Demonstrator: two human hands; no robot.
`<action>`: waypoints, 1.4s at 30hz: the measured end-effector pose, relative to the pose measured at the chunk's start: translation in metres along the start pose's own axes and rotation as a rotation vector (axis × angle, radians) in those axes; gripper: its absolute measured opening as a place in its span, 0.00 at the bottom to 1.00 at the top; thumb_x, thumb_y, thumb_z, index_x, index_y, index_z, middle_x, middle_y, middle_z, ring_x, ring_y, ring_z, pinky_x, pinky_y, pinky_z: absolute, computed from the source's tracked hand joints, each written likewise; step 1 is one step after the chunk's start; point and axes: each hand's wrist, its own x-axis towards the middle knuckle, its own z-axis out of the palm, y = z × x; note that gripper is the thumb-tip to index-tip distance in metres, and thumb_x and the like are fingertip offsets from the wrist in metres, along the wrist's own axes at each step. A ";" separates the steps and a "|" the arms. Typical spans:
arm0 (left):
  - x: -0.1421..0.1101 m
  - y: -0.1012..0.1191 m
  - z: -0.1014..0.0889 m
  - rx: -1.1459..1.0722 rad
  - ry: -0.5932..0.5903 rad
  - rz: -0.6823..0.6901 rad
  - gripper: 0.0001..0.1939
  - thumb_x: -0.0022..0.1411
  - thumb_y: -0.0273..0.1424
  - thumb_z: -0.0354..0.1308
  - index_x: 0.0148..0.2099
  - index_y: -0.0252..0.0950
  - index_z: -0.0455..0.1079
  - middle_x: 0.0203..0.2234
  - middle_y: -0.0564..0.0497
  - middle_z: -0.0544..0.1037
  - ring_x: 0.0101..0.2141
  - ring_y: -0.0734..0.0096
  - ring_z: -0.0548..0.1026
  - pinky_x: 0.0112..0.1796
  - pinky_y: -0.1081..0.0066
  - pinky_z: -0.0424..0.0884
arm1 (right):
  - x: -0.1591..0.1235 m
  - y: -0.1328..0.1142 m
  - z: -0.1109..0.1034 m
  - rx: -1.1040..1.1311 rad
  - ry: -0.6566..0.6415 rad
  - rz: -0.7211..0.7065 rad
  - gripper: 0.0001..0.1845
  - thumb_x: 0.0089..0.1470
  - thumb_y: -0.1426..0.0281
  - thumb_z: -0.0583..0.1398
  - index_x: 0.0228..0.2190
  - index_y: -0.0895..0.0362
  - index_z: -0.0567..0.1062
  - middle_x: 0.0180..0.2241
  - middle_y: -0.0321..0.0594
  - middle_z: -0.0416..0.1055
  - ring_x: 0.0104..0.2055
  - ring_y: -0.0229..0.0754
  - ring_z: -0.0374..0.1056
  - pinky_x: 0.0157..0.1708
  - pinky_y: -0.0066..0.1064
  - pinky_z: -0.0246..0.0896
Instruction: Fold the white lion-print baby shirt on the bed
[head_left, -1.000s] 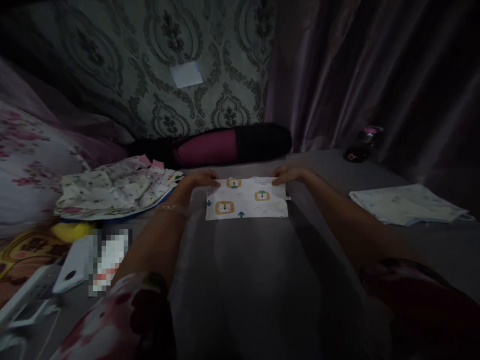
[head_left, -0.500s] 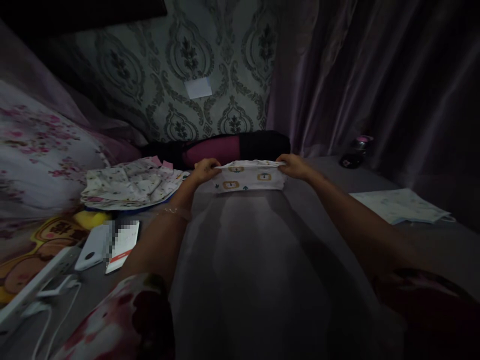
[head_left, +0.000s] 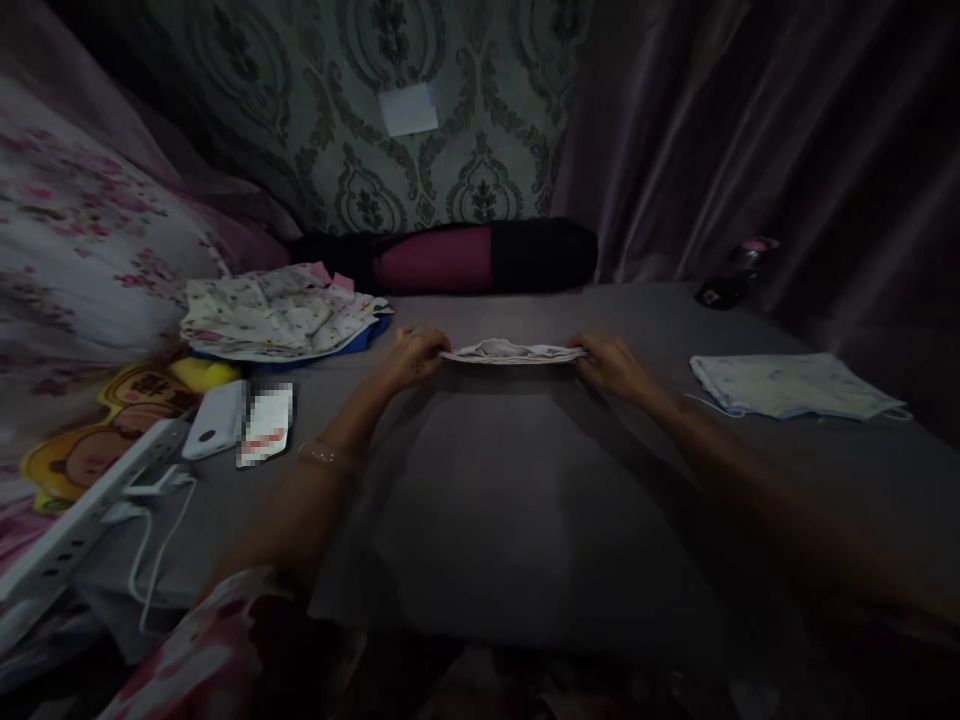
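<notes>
A folded white cloth (head_left: 514,353) is stretched between my two hands above the grey bed surface (head_left: 510,500), seen nearly edge-on. Its layered edge shows; the printed face is turned out of sight. My left hand (head_left: 420,357) is closed on its left end, fingers pinched around the fabric. At the opposite end my right hand (head_left: 611,364) grips the cloth the same way. Beyond my left hand lies a pile of white printed clothes (head_left: 277,312), with something blue beneath. To the right of my right hand rests a pale folded cloth (head_left: 795,385) with thin ties.
Left of my forearm lie a phone (head_left: 268,420), a white power bank (head_left: 217,418), a power strip (head_left: 97,500) with white cables and a yellow cushion (head_left: 97,440). A black and pink roll (head_left: 450,258) lies along the wall. A dark bottle (head_left: 727,285) stands by the curtain.
The held cloth has tipped from showing its printed face to lying nearly flat, edge toward me. Both hands still grip it. The view has tilted downward.
</notes>
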 end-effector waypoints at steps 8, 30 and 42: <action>-0.031 0.006 0.030 0.015 -0.081 0.078 0.14 0.58 0.27 0.51 0.44 0.37 0.72 0.44 0.45 0.77 0.48 0.60 0.69 0.54 0.59 0.52 | -0.040 -0.010 0.032 -0.144 -0.009 -0.052 0.20 0.55 0.76 0.51 0.48 0.54 0.72 0.52 0.47 0.71 0.55 0.50 0.64 0.54 0.41 0.53; 0.024 0.081 0.074 0.012 -0.045 -0.202 0.25 0.70 0.37 0.42 0.64 0.34 0.61 0.63 0.40 0.64 0.64 0.54 0.57 0.62 0.51 0.46 | 0.030 -0.077 0.075 -0.122 -0.090 0.197 0.30 0.64 0.66 0.43 0.64 0.63 0.57 0.68 0.49 0.48 0.70 0.53 0.42 0.65 0.54 0.35; 0.023 0.086 0.100 0.047 -0.168 -0.197 0.29 0.70 0.39 0.35 0.70 0.40 0.51 0.68 0.45 0.54 0.67 0.51 0.49 0.64 0.43 0.40 | 0.031 -0.075 0.096 -0.184 -0.188 0.187 0.31 0.63 0.65 0.43 0.66 0.56 0.55 0.69 0.45 0.46 0.70 0.55 0.41 0.65 0.58 0.30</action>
